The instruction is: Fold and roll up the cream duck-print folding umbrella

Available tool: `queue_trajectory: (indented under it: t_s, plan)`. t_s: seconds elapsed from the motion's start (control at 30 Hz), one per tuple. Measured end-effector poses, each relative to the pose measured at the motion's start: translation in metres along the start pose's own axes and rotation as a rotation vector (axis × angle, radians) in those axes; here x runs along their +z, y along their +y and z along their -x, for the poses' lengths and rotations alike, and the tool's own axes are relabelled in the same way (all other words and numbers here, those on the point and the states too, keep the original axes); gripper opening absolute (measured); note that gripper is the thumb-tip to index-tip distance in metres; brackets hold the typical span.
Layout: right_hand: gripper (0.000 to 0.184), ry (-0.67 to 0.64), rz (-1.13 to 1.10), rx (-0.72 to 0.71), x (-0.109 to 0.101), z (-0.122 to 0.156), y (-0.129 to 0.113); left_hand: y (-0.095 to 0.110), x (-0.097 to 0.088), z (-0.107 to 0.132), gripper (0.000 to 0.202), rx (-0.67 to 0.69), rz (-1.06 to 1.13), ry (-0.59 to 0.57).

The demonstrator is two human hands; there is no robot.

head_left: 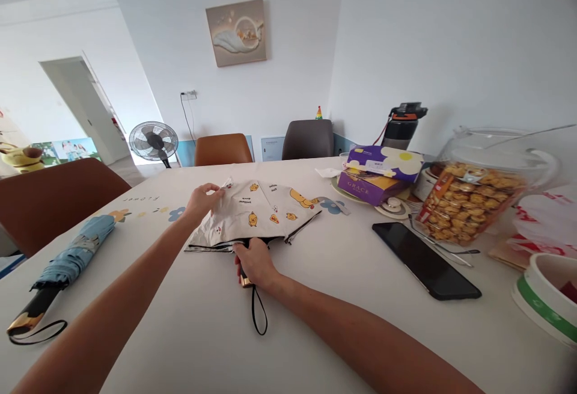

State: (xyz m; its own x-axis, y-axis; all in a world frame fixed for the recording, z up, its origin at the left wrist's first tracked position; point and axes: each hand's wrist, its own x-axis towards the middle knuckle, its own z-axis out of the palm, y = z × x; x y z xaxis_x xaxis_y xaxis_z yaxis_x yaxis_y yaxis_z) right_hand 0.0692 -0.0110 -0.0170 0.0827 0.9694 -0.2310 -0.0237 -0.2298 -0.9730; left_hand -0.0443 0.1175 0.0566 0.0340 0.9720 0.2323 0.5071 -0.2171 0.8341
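A cream folding umbrella (pixel 265 210) with yellow duck prints lies on the table in front of me, its canopy loose and partly spread. My right hand (pixel 256 261) is wrapped round its dark handle, which has a gold end and a black wrist strap (pixel 259 316) hanging from it. At the canopy's far left side, my left hand (pixel 204 200) pinches a fold of the fabric between thumb and fingers. A second umbrella, light blue (pixel 77 251) and furled, lies to the left with its black and gold handle toward me.
On the right lie a black phone (pixel 424 258) and eyeglasses (pixel 446 248). Behind them stand purple tissue boxes (pixel 369 186), a dark bottle (pixel 401 126), a clear jar of snacks (pixel 478 195) and a white-green container (pixel 541 298). Chairs (pixel 223 149) and a fan (pixel 154 140) stand beyond the white table (pixel 180 334).
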Motion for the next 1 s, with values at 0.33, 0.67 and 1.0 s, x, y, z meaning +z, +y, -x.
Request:
queue_trajectory:
  t_s: [0.33, 0.67, 1.0]
  plan:
    - [0.028, -0.013, -0.071, 0.049, -0.002, 0.002, -0.006, -0.032, -0.038, -0.027, 0.021, -0.021, 0.082, 0.113]
    - [0.027, 0.033, 0.022, 0.034, 0.001, -0.002, -0.004, -0.018, -0.009, 0.045, 0.032, 0.409, -0.151, -0.006]
    - [0.01, 0.02, -0.032, -0.069, 0.001, 0.002, -0.004, 0.043, 0.036, 0.064, 0.059, 0.76, -0.697, -0.635]
